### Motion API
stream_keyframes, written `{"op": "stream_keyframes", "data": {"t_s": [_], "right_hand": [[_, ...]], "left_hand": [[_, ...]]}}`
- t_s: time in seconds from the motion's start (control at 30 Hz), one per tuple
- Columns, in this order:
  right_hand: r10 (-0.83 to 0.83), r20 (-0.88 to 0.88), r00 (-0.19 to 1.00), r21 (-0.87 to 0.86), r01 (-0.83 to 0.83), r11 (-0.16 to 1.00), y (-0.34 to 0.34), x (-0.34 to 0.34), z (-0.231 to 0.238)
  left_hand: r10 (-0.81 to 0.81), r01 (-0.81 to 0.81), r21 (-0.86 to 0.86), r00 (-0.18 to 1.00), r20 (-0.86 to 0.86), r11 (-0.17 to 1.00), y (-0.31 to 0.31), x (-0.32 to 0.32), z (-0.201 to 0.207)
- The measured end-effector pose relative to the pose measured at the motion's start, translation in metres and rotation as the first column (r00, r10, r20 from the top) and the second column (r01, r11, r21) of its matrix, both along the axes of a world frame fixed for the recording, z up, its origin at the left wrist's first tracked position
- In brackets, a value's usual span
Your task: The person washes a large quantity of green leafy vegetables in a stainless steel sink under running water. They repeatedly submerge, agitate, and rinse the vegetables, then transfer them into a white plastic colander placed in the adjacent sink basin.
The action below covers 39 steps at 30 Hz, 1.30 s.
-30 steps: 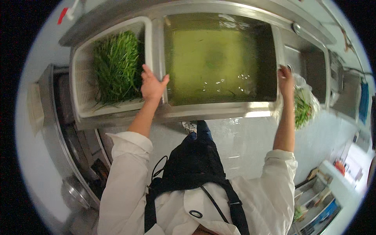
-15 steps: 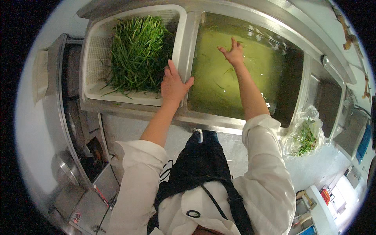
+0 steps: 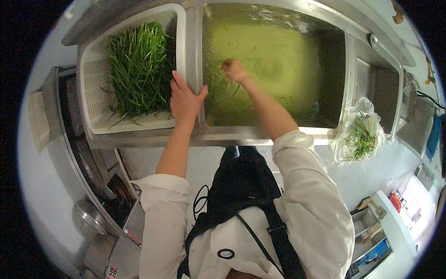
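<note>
My left hand [image 3: 186, 100] rests on the right rim of a white plastic basket [image 3: 100, 76], its fingers stretched over the edge and its thumb spread toward the sink divider. A large heap of long green leaves, like chives [image 3: 139, 69], fills the middle of that basket. In the sink basin [image 3: 334, 79], murky yellow-green water [image 3: 278, 56] surrounds my right hand [image 3: 236, 70], whose fingers look bunched together near the basin's left side. Loose leaf bits [image 3: 223, 81] float around it. Water and blur hide its fingertips and anything between them.
A clear plastic bag [image 3: 344, 144] with green and reddish trimmings [image 3: 363, 135] hangs at the sink's front right. Beyond it lies a smaller basin [image 3: 381, 83]. A metal-framed unit [image 3: 65, 107] stands to the left. The steel front edge [image 3: 218, 137] runs before me.
My right hand has swept left and slightly toward me through the water, from spread fingers to bunched ones. My left hand stays on the basket rim. The whole view has shifted.
</note>
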State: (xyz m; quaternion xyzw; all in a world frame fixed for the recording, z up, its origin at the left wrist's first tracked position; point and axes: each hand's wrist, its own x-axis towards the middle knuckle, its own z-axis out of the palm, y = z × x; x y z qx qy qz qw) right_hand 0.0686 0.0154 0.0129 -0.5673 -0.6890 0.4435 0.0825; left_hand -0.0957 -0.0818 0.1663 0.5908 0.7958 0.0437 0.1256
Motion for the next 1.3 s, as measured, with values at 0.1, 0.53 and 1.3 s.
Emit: {"op": "stream_keyframes", "data": {"t_s": [0.1, 0.53, 1.3], "right_hand": [[-0.154, 0.236, 0.960, 0.127, 0.127, 0.984, -0.002, 0.090, 0.011], [-0.135, 0.166, 0.977, -0.530, 0.204, 0.823, -0.096, 0.102, 0.005], [-0.190, 0.205, 0.960, 0.260, 0.134, 0.956, 0.052, 0.027, 0.047]], "left_hand": [[-0.001, 0.001, -0.011, 1.000, 0.007, 1.000, 0.000, 0.001, -0.001], [0.023, -0.023, -0.050, 1.000, 0.006, 0.998, 0.003, 0.004, 0.007], [0.046, -0.042, -0.082, 0.998, 0.047, 0.996, 0.001, -0.005, 0.008]]}}
